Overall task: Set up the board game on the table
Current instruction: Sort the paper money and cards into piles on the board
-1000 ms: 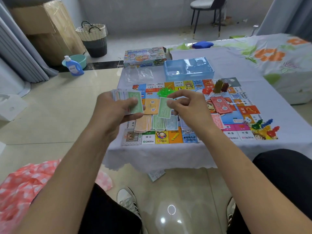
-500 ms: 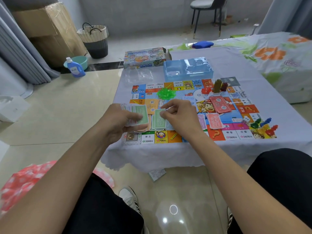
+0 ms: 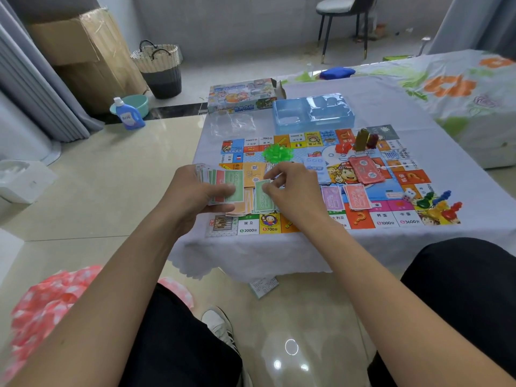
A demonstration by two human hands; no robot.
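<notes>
Sorting money: left hand (image 3: pixel 195 191) clasps the fanned paper banknote stack (image 3: pixel 220 185); right hand (image 3: pixel 290 191) pinches a green paper note (image 3: pixel 262 196) over the centre green pile; next, probably release it squarely.

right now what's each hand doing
Left hand: grips a fanned stack of play money.
Right hand: pinches a green bill over the green pile.

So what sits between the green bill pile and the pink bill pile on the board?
In the head view, the right hand covers most of that stretch between green pile and pink pile; a purple pile lies there.
</notes>
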